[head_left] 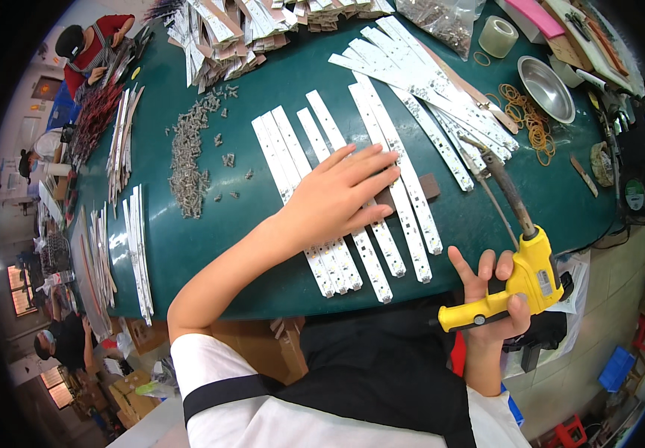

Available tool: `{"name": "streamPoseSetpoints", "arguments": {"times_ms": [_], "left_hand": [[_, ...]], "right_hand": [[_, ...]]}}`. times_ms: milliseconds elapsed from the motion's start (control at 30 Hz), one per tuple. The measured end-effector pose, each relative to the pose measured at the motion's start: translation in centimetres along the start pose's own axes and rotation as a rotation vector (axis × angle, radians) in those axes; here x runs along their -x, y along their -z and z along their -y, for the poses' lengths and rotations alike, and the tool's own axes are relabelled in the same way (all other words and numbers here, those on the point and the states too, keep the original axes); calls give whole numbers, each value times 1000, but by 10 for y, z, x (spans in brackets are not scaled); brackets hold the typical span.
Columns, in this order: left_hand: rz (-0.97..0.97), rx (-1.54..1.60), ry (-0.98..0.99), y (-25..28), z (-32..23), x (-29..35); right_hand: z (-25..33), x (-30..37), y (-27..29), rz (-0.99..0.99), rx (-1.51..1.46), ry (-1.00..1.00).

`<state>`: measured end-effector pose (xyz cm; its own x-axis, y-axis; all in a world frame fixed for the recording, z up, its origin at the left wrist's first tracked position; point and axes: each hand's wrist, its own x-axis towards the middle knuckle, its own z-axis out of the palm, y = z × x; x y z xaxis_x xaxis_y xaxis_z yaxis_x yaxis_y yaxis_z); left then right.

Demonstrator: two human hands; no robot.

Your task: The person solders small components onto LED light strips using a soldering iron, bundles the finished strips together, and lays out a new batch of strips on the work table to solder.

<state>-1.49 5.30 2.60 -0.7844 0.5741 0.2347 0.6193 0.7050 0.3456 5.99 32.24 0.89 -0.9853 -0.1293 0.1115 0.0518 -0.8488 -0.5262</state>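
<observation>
Several white LED strip boards lie side by side, slanting, near the front edge of the green table. My left hand rests palm down over their middle, fingers spread, hiding part of them. A small brown block shows just past my fingers, partly under the strips. In my right hand is a yellow soldering gun, gripped by its handle with some fingers raised. Its long metal barrel points away from me, toward a fanned pile of LED strips; whether the tip touches them I cannot tell.
Small metal connectors are heaped left of centre. Bundled strips lie at the left, with a large stack at the back. Rubber bands, a metal bowl and a tape roll stand at the right. Other people sit far left.
</observation>
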Motion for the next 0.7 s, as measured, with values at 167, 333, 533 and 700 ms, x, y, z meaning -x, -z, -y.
{"name": "streamPoseSetpoints", "arguments": {"times_ms": [167,333,533,700], "left_hand": [[59,-11,48,3,-3,11],[-21,-20,19,5,5,5],[139,5,74,-5,8,-19],[63,-61,-2,5,13,-19]], "right_hand": [[-5,-8,4,-37,39,-1],[-12,-12,6,39,-45,-112],[-6,-7,3,-20,-107,-78],[19,-7,18,2,-27,130]]}}
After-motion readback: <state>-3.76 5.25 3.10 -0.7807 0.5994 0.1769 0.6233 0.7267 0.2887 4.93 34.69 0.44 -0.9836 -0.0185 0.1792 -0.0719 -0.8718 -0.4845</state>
